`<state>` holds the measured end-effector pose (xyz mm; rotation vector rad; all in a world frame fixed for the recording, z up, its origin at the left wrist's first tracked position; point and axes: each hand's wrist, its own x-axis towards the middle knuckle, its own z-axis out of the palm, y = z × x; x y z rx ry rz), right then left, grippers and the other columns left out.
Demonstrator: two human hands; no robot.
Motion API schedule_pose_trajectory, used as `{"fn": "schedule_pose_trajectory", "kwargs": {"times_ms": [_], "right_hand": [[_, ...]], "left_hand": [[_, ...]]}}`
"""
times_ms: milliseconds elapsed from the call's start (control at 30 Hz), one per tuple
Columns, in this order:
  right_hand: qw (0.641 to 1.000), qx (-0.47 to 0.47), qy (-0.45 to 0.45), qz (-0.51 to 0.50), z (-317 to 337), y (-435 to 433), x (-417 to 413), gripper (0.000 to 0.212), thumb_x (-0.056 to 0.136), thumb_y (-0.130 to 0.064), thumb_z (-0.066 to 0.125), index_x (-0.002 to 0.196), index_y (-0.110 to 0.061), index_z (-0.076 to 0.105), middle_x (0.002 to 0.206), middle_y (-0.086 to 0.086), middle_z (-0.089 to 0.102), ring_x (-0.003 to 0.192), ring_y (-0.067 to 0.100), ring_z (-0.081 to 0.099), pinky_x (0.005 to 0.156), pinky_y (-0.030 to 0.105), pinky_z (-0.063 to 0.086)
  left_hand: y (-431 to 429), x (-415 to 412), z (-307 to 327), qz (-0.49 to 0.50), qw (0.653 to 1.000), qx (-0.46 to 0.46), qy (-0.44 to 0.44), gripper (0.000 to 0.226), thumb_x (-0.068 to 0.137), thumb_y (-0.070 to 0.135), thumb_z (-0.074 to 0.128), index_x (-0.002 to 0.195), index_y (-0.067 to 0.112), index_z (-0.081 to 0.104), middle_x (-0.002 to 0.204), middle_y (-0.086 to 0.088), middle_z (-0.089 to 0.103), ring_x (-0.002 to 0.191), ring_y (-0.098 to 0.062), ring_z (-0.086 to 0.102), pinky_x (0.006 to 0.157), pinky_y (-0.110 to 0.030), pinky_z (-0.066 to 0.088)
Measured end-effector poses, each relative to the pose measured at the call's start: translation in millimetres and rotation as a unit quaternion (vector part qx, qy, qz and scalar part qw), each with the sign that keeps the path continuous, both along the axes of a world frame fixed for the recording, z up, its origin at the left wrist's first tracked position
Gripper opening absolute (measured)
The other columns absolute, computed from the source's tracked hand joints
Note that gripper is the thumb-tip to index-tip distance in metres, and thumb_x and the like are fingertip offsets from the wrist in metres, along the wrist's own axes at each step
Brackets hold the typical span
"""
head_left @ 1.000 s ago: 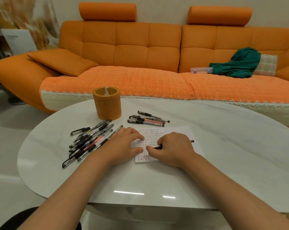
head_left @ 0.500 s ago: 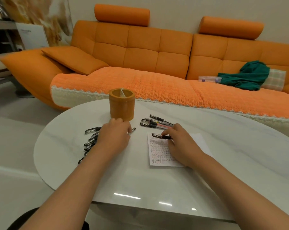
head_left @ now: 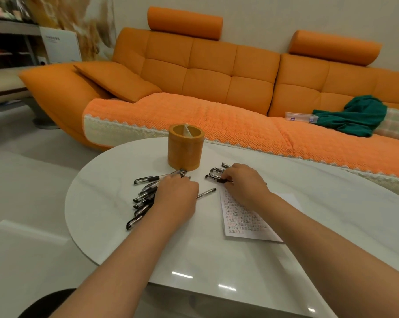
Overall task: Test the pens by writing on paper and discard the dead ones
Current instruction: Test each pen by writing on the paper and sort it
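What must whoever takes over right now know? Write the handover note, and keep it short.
Left hand: rests on the large pen pile; a loose pen sticks out from under it, grip unclear.
Right hand: pinches a black-capped pen at the small pen group beside the orange holder.
Paper: flat on the table, filled with rows of test marks, so several pens look tested.
Left to do: test the large pile and discard dead ones.
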<state>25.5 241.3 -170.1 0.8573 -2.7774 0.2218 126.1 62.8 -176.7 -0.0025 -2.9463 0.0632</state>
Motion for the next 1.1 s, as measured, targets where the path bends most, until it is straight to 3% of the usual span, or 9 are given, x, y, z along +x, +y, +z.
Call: {"fn": "schedule_pose_trajectory", "kwargs": {"times_ms": [133, 333, 500, 633, 800, 967, 1100], "right_hand": [[0.998, 0.015, 0.049, -0.023, -3.8, 1.5, -2.9, 0.026, 0.095, -0.029, 0.059, 0.119, -0.029, 0.069, 0.107, -0.003, 0.068, 0.098, 0.023, 0.058, 0.078, 0.034, 0.036], [0.996, 0.013, 0.066, -0.053, -9.4, 9.1, -6.3, 0.023, 0.097, -0.025, 0.055, 0.114, -0.026, 0.071, 0.106, -0.002, 0.068, 0.094, 0.023, 0.060, 0.075, 0.033, 0.033], [0.997, -0.019, 0.051, -0.058, -6.1, 11.5, -2.8, 0.023, 0.096, -0.030, 0.056, 0.114, -0.026, 0.070, 0.103, -0.003, 0.066, 0.091, 0.022, 0.058, 0.073, 0.033, 0.037], [0.994, -0.106, 0.003, -0.021, -1.3, 20.0, 19.1, 0.030, 0.097, -0.019, 0.053, 0.123, -0.026, 0.064, 0.115, -0.004, 0.062, 0.103, 0.020, 0.057, 0.084, 0.037, 0.048], [0.989, -0.130, -0.061, 0.037, -1.6, 43.9, 55.7, 0.038, 0.094, -0.026, 0.054, 0.132, -0.034, 0.056, 0.126, -0.014, 0.056, 0.116, 0.007, 0.050, 0.097, 0.029, 0.043], [0.994, -0.094, -0.047, 0.043, -11.0, 68.6, 67.4, 0.026, 0.100, -0.029, 0.053, 0.122, -0.031, 0.066, 0.112, -0.012, 0.065, 0.106, 0.010, 0.055, 0.085, 0.024, 0.041], [0.992, -0.113, -0.053, 0.018, -12.1, 88.0, 67.6, 0.022, 0.098, -0.024, 0.056, 0.116, -0.029, 0.069, 0.109, -0.014, 0.066, 0.103, 0.009, 0.057, 0.082, 0.021, 0.041]], "left_hand": [[3.1, 0.6, 0.0, 0.012, 0.998, 0.055, -0.024, 0.023, 0.092, 0.016, 0.052, 0.108, 0.022, 0.066, 0.109, 0.001, 0.064, 0.101, -0.023, 0.061, 0.076, -0.033, 0.047], [4.4, 1.1, 3.0, 0.012, 0.995, 0.093, -0.036, 0.025, 0.091, 0.011, 0.052, 0.106, 0.023, 0.068, 0.108, 0.001, 0.063, 0.098, -0.022, 0.062, 0.078, -0.032, 0.051], [6.0, 1.6, 10.2, -0.011, 0.989, 0.144, -0.019, 0.028, 0.098, 0.017, 0.048, 0.117, 0.029, 0.065, 0.114, 0.004, 0.058, 0.101, -0.017, 0.059, 0.085, -0.034, 0.051], [13.5, 1.0, 13.9, -0.032, 0.986, 0.164, 0.001, 0.025, 0.101, 0.025, 0.047, 0.118, 0.034, 0.063, 0.110, 0.008, 0.056, 0.100, -0.015, 0.058, 0.084, -0.033, 0.051], [32.8, -0.9, 13.2, -0.089, 0.977, 0.192, 0.001, 0.021, 0.101, 0.031, 0.051, 0.116, 0.035, 0.064, 0.112, 0.011, 0.056, 0.101, -0.011, 0.057, 0.082, -0.031, 0.050], [51.1, 1.4, 10.5, -0.143, 0.963, 0.227, 0.010, 0.017, 0.097, 0.032, 0.059, 0.113, 0.036, 0.064, 0.106, 0.015, 0.057, 0.091, -0.005, 0.056, 0.079, -0.027, 0.050], [53.0, 2.7, 9.6, -0.122, 0.971, 0.201, -0.028, 0.021, 0.095, 0.040, 0.060, 0.116, 0.038, 0.060, 0.107, 0.017, 0.057, 0.092, -0.003, 0.052, 0.079, -0.025, 0.047]]}}
